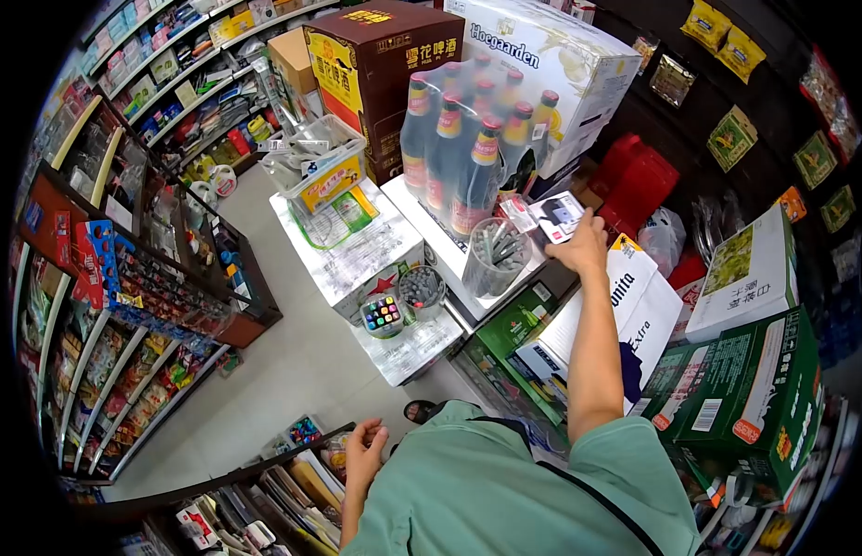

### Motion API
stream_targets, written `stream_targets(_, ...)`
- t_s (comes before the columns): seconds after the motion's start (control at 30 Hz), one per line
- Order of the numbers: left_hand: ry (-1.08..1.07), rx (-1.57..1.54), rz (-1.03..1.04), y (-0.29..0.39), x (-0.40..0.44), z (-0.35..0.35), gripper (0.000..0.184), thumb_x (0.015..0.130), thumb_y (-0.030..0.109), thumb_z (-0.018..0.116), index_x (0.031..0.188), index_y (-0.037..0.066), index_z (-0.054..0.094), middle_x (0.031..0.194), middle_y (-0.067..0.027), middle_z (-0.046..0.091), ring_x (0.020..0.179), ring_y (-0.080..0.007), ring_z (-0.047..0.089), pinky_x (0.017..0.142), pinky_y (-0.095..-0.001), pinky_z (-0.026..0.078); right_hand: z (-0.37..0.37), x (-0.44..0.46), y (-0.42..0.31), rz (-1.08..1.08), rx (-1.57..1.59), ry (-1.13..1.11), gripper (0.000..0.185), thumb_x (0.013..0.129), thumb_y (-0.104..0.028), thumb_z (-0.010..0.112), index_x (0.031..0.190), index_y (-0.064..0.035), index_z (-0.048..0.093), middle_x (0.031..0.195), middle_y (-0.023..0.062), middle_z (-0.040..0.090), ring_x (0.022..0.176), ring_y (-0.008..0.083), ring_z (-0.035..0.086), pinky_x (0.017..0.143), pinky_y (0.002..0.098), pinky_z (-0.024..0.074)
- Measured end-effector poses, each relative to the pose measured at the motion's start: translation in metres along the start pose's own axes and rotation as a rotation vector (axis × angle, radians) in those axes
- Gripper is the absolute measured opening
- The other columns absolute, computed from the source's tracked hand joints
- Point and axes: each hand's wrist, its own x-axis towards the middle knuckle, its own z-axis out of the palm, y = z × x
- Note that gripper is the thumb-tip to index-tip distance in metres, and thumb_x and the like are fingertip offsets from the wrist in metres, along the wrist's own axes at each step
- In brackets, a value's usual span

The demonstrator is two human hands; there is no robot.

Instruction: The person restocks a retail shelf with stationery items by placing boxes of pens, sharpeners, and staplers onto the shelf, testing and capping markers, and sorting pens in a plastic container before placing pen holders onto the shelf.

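Note:
My right hand (584, 245) reaches forward with its fingers on the edge of a small white box (558, 215) with a dark picture on its top. Beside that box, to the left, stands a clear container (498, 257) full of grey pens or markers. Just behind are several shrink-wrapped beer bottles (475, 176). Low at my side hangs my left hand (363, 454), fingers loosely bent and apart, with nothing visible in it. Closest to it is a shelf of notebooks (297, 491).
A tub of colored markers (383, 316) and another container of pens (421, 287) stand on silvery boxes. A white basket (343, 176) sits behind them. Beer cartons (385, 74) rise at the back; green cartons (741, 398) are stacked right. Snack shelves (107, 371) line the left aisle.

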Motion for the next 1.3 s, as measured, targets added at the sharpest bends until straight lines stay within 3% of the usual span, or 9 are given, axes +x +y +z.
stream_targets(0.23, 0.045, 0.027, 0.024, -0.005, 0.003, -0.015, 0.032, 0.089, 0.016, 0.068, 0.115, -0.003, 0.061, 0.095, -0.0071, 0.067, 0.085, -0.0133, 0.063, 0.077, -0.0263, 0.051, -0.085, -0.043, -0.016, -0.387, 0.462, 0.390, 0.108, 0.054, -0.026, 0.081, 0.141, 0.0114, 0.029, 0.123, 0.0203, 0.046, 0.116, 0.0323, 0.051, 0.099, 0.0369, 0.0421)
stream_targets(0.4, 0.055, 0.125, 0.174, 0.035, 0.006, -0.015, 0.036, 0.089, 0.019, 0.068, 0.116, -0.002, 0.061, 0.099, -0.0108, 0.069, 0.091, -0.0152, 0.065, 0.080, -0.0278, 0.051, -0.098, -0.099, -0.097, -0.650, 1.689, -0.680, 0.098, 0.054, -0.021, 0.081, 0.139, 0.0058, 0.039, 0.124, 0.0128, 0.057, 0.108, 0.0225, 0.060, 0.097, 0.0306, 0.0449)
stream_targets(0.6, 0.247, 0.089, 0.429, 0.119, -0.022, -0.032, 0.034, 0.093, 0.021, 0.063, 0.117, -0.002, 0.060, 0.100, -0.0100, 0.069, 0.094, -0.0156, 0.065, 0.084, -0.0291, 0.051, -0.023, -0.174, -0.207, -0.904, 2.036, -1.977, 0.105, 0.055, -0.021, 0.079, 0.148, -0.0091, 0.033, 0.147, 0.0203, 0.038, 0.126, 0.0438, 0.046, 0.092, 0.0659, 0.0449)
stream_targets(0.67, 0.331, -0.051, 0.439, 0.139, -0.045, -0.048, 0.035, 0.095, 0.024, 0.060, 0.118, -0.002, 0.060, 0.101, -0.0097, 0.069, 0.094, -0.0160, 0.065, 0.084, -0.0294, 0.050, -0.005, -0.198, -0.221, -0.562, 1.991, -1.961, 0.110, 0.053, -0.027, 0.082, 0.148, -0.0067, 0.032, 0.148, 0.0192, 0.036, 0.131, 0.0414, 0.042, 0.099, 0.0600, 0.0424)
stream_targets(0.73, 0.306, -0.283, 0.527, 0.146, -0.072, -0.073, 0.051, 0.101, 0.041, 0.045, 0.126, -0.003, 0.055, 0.109, -0.0105, 0.066, 0.101, -0.0177, 0.063, 0.087, -0.0315, 0.049, -0.021, -0.217, -0.255, -1.279, 1.338, -1.349, 0.114, 0.048, -0.027, 0.079, 0.147, 0.0036, 0.030, 0.141, 0.0209, 0.042, 0.132, 0.0348, 0.042, 0.109, 0.0382, 0.0327)
stream_targets(0.8, 0.362, -0.461, 0.605, 0.149, -0.100, -0.094, 0.069, 0.100, 0.054, 0.037, 0.133, -0.005, 0.047, 0.118, -0.0122, 0.062, 0.105, -0.0184, 0.060, 0.087, -0.0327, 0.049, -0.055, -0.248, -0.285, -1.854, 0.968, -0.687, 0.112, 0.043, -0.019, 0.080, 0.142, 0.0063, 0.035, 0.130, 0.0220, 0.047, 0.119, 0.0352, 0.050, 0.100, 0.0388, 0.0408)
stream_targets(0.87, 0.382, -0.512, 0.682, 0.153, -0.131, -0.110, 0.080, 0.097, 0.061, 0.036, 0.138, -0.007, 0.041, 0.123, -0.0130, 0.059, 0.108, -0.0180, 0.059, 0.089, -0.0326, 0.047, -0.061, -0.278, -0.308, -2.110, 0.898, -0.550, 0.112, 0.039, -0.017, 0.077, 0.141, 0.0070, 0.036, 0.125, 0.0237, 0.047, 0.114, 0.0383, 0.050, 0.098, 0.0411, 0.0423)
stream_targets(1.03, 0.670, -0.450, 0.655, 0.166, -0.196, -0.113, 0.063, 0.076, 0.006, 0.076, 0.131, -0.005, 0.046, 0.118, -0.0114, 0.061, 0.103, -0.0170, 0.061, 0.093, -0.0320, 0.048, -0.090, -0.335, -0.348, -2.483, 0.761, -0.651, 0.110, 0.043, -0.009, 0.082, 0.142, 0.0033, 0.035, 0.131, 0.0202, 0.045, 0.120, 0.0403, 0.047, 0.102, 0.0448, 0.0407)
stream_targets(1.3, 0.499, -0.887, 1.200, 0.100, -0.222, -0.109, 0.073, 0.071, -0.006, 0.067, 0.139, 0.007, 0.044, 0.134, -0.0115, 0.056, 0.126, -0.0302, 0.051, 0.108, -0.0498, 0.037, -0.108, -0.380, -0.379, -2.463, 1.176, -0.781, 0.127, 0.053, -0.034, 0.086, 0.150, 0.0035, 0.014, 0.153, 0.0251, 0.023, 0.140, 0.0426, 0.028, 0.113, 0.0453, 0.0277)
